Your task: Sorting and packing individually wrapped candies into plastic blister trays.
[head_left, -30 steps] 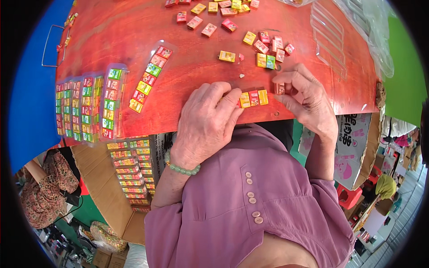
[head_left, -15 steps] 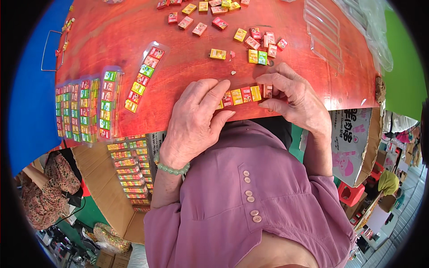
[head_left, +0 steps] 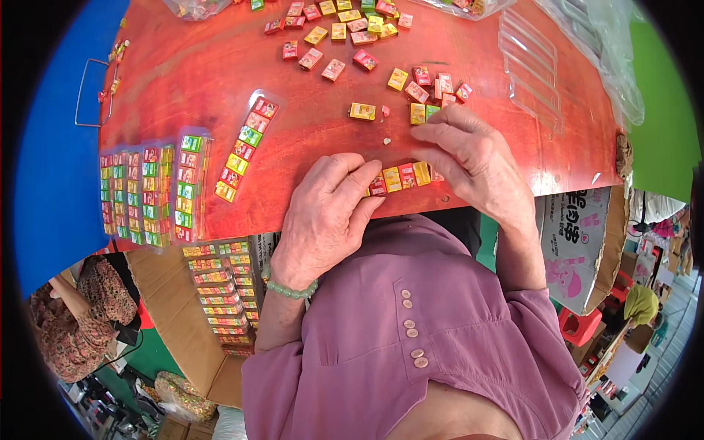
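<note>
A short row of small red, yellow and pink candy-sized boxes [head_left: 400, 178] lies near the table's front edge. My left hand [head_left: 326, 213] is closed about its left end, index finger on the far side and thumb on the near side, hiding that end. My right hand [head_left: 477, 158] is above the row's right end, where a pale pink box [head_left: 436, 174] partly shows. Its thumb and index finger are apart, with nothing visible between them. The fingertips are close to a yellow box [head_left: 417, 114] and a green box [head_left: 431, 112], the latter partly covered.
Loose small boxes [head_left: 339, 31] lie scattered at the back. Filled clear blister trays [head_left: 192, 183] stand at left, beside one slanted filled tray [head_left: 247, 147]. An unfilled clear tray [head_left: 528, 66] and plastic bags are back right. A carton [head_left: 169, 308] of filled trays sits below the table's edge.
My right hand has left the pale pink box at the row's right end and moved up toward the yellow and green boxes. My left hand stays at the row. The view has shifted slightly.
</note>
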A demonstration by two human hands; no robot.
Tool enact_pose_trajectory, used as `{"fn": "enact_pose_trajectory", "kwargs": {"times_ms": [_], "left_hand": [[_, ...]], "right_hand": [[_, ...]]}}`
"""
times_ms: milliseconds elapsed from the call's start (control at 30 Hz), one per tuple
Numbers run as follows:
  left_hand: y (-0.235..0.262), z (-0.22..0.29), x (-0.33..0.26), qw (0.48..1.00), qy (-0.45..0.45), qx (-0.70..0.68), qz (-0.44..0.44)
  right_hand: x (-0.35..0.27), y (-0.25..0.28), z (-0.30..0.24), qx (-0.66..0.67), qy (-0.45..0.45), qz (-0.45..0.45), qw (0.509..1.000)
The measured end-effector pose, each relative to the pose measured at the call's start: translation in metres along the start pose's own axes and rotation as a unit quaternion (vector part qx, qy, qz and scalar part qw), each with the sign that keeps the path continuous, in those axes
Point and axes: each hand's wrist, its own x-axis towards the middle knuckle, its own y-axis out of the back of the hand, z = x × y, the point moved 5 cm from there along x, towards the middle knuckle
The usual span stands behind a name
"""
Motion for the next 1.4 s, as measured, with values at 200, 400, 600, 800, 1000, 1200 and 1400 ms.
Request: {"fn": "enact_pose_trajectory", "kwargs": {"times_ms": [200, 400, 600, 800, 1000, 1200, 1400], "left_hand": [[0.0, 0.001, 0.002, 1.0, -0.001, -0.014, 0.001], [-0.001, -0.001, 0.0, 1.0, -0.003, -0.01, 0.009], [0.0, 0.0, 0.0, 1.0, -0.005, -0.006, 0.011], [-0.001, -0.001, -0.001, 1.0, -0.002, -0.007, 0.005], [0.0, 0.0, 0.001, 1.0, -0.001, -0.008, 0.013], [-0.002, -0.002, 0.0, 1.0, -0.004, -0.003, 0.006], [-0.001, 0.0, 0.002, 1.0, -0.015, -0.012, 0.011]], "right_hand": [[0.026, -0.003, -0.016, -0.171, 0.051, 0.094, 0.979], [0.034, -0.016, 0.001, -0.168, 0.071, 0.069, 0.981], [0.035, -0.019, 0.007, -0.137, 0.051, 0.072, 0.987], [0.041, -0.021, 0.004, -0.143, 0.071, 0.087, 0.983], [0.041, -0.027, 0.006, -0.158, 0.096, 0.097, 0.978], [0.025, -0.012, -0.014, -0.198, 0.148, 0.126, 0.961], [-0.09, 0.077, -0.006, -0.048, -0.131, 0.105, 0.985]]}}
